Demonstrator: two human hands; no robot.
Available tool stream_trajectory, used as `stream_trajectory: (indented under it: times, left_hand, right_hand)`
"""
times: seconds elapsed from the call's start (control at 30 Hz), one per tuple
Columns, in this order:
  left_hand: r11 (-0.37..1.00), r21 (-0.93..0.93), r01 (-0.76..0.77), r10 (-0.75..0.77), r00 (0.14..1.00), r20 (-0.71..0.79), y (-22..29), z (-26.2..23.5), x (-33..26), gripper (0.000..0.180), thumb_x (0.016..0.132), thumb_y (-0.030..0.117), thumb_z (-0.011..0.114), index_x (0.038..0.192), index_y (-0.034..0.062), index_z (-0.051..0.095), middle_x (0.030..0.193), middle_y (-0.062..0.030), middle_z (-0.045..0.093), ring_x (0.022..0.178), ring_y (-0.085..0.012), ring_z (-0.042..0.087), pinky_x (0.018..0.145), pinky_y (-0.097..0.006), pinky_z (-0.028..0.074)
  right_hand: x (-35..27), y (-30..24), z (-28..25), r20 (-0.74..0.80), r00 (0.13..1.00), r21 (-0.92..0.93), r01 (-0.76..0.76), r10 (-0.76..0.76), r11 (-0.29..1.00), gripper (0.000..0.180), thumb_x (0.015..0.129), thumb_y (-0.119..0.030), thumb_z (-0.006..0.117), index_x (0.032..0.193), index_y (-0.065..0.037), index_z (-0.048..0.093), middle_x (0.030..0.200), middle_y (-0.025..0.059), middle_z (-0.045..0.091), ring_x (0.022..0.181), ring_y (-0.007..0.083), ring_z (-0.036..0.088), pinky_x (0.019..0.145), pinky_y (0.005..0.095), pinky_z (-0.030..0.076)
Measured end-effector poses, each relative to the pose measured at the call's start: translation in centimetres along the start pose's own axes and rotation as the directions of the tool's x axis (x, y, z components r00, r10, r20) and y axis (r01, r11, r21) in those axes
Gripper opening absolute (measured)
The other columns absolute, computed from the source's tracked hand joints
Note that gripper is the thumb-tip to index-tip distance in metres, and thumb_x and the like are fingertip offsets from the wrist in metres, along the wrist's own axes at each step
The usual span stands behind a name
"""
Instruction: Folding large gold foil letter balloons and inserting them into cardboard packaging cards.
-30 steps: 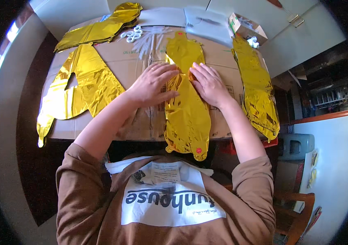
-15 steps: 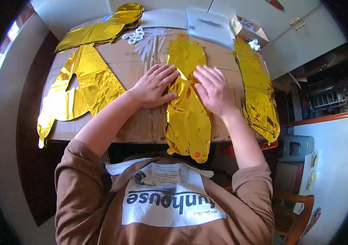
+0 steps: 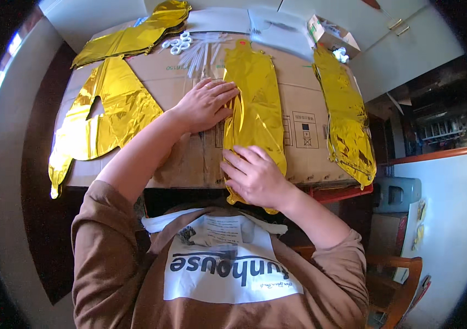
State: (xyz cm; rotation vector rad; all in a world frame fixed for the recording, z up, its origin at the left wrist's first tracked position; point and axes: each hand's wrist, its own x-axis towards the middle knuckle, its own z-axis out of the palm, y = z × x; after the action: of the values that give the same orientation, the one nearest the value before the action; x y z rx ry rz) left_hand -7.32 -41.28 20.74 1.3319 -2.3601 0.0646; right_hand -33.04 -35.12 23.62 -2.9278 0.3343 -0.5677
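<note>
A long flat gold foil balloon [image 3: 255,104] lies down the middle of a brown cardboard sheet [image 3: 189,159]. My left hand [image 3: 207,104] rests palm down on the cardboard, its fingertips touching the balloon's left edge. My right hand [image 3: 255,176] presses flat on the balloon's near end, at the cardboard's front edge. Neither hand grips anything.
More flat gold foil balloons lie around: a large one at the left [image 3: 107,112], one at the far left [image 3: 134,33], a stack along the right edge [image 3: 347,120]. White plastic straws and rings [image 3: 189,46], a clear bag [image 3: 280,27] and a small box [image 3: 329,34] sit at the back.
My right hand has slid down the balloon from its middle to its near end. My left hand stays near the balloon's left edge.
</note>
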Motion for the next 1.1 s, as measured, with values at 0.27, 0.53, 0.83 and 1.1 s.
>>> stream_trajectory:
  times: [0.27, 0.53, 0.83, 1.1]
  left_hand:
    - [0.998, -0.056, -0.018, 0.017, 1.000, -0.010, -0.2, -0.5, 0.1, 0.075, 0.090, 0.043, 0.067, 0.150, 0.0091, 0.039, 0.150, -0.0167, 0.044, 0.134, -0.0366, 0.045, 0.115, -0.049, 0.033]
    - [0.997, -0.074, -0.013, 0.009, 0.999, -0.047, -0.1, -0.6, -0.3, 0.084, 0.087, 0.049, 0.069, 0.151, 0.0068, 0.035, 0.149, -0.0179, 0.043, 0.135, -0.0380, 0.043, 0.116, -0.049, 0.032]
    - [0.996, -0.091, -0.008, 0.008, 1.000, -0.001, 0.1, -1.2, -0.3, 0.086, 0.087, 0.053, 0.069, 0.151, 0.0047, 0.036, 0.149, -0.0192, 0.042, 0.139, -0.0361, 0.040, 0.118, -0.049, 0.028]
    - [0.999, -0.048, -0.012, 0.013, 1.000, 0.017, 0.0, -0.6, -0.3, 0.088, 0.084, 0.056, 0.070, 0.148, 0.0028, 0.040, 0.150, -0.0194, 0.042, 0.141, -0.0348, 0.039, 0.119, -0.050, 0.026]
  right_hand:
    - [0.4, 1.3, -1.7, -0.023, 0.999, 0.320, -0.030, 0.039, 0.947, 0.022, 0.087, -0.018, 0.072, 0.103, -0.003, 0.072, 0.101, 0.0100, 0.073, 0.099, 0.0277, 0.067, 0.091, 0.0419, 0.050]
    - [-0.1, 6.4, -1.5, -0.146, 0.683, 0.165, -0.697, 0.716, 0.698, 0.029, 0.084, -0.027, 0.078, 0.086, -0.001, 0.065, 0.084, 0.0140, 0.067, 0.075, 0.0289, 0.065, 0.069, 0.0407, 0.052]
    - [0.2, 6.8, -3.5, -0.025, 0.657, 0.253, -0.725, 0.754, 0.640, 0.026, 0.085, -0.023, 0.076, 0.076, -0.002, 0.062, 0.072, 0.0086, 0.063, 0.062, 0.0207, 0.059, 0.060, 0.0372, 0.047]
    - [0.4, 4.5, -3.6, -0.113, 0.748, -0.237, -0.659, 0.654, 0.714, 0.026, 0.082, -0.031, 0.077, 0.089, -0.010, 0.065, 0.092, 0.0082, 0.064, 0.088, 0.0298, 0.060, 0.083, 0.0461, 0.043]
